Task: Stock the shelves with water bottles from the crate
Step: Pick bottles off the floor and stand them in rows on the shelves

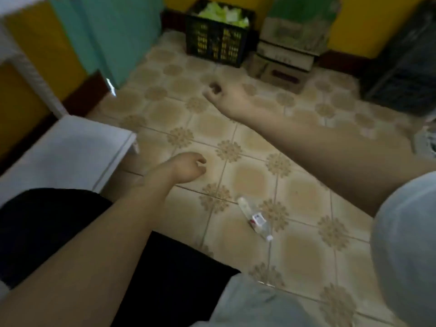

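Fingers (200, 165) hang curled above tiled floor (247, 175); bottle (257, 219) lies there.

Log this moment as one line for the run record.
left hand: holds nothing | right hand: holds nothing, blurred | water bottle: lying on tiled floor | black crate: by far wall
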`<state>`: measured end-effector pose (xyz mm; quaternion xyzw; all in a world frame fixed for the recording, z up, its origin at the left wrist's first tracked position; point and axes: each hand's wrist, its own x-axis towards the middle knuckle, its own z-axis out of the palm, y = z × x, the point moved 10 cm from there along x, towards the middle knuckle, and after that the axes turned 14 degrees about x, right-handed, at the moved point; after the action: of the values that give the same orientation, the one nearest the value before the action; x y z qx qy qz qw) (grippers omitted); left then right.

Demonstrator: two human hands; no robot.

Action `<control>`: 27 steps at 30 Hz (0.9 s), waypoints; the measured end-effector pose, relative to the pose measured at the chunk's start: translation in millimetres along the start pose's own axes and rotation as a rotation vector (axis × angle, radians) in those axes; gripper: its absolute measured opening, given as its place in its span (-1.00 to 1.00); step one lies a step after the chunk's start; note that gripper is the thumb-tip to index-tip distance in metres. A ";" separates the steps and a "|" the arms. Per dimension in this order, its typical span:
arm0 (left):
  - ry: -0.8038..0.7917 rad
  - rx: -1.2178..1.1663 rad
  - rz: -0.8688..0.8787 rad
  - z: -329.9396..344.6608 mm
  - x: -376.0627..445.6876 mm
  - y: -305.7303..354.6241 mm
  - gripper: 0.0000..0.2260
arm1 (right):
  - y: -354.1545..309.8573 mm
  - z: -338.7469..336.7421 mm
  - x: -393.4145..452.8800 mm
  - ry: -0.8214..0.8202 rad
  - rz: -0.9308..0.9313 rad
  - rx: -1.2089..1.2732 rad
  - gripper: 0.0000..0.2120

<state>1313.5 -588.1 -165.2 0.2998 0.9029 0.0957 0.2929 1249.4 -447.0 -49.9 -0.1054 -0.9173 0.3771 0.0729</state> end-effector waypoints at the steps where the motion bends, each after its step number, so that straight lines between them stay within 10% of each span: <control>1: -0.066 0.039 0.010 23.1 15.0 14.6 -0.61 | 61.1 11.5 -15.1 -0.026 0.112 0.006 -0.51; 7: -0.327 0.110 -0.008 128.1 97.0 63.1 -0.64 | 356.5 113.3 -157.8 -0.280 0.704 -0.013 -0.47; 13: -0.381 0.106 -0.055 195.8 136.9 52.2 -0.69 | 498.7 183.8 -272.4 -0.419 0.936 -0.097 -0.66; 27: -0.483 0.098 -0.108 223.0 128.6 30.4 -0.60 | 510.8 242.8 -298.8 -0.138 1.000 0.482 -0.24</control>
<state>1375.6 -487.5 -395.9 0.2793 0.8250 -0.0381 0.4898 1557.2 -331.2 -598.5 -0.4829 -0.6461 0.5710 -0.1530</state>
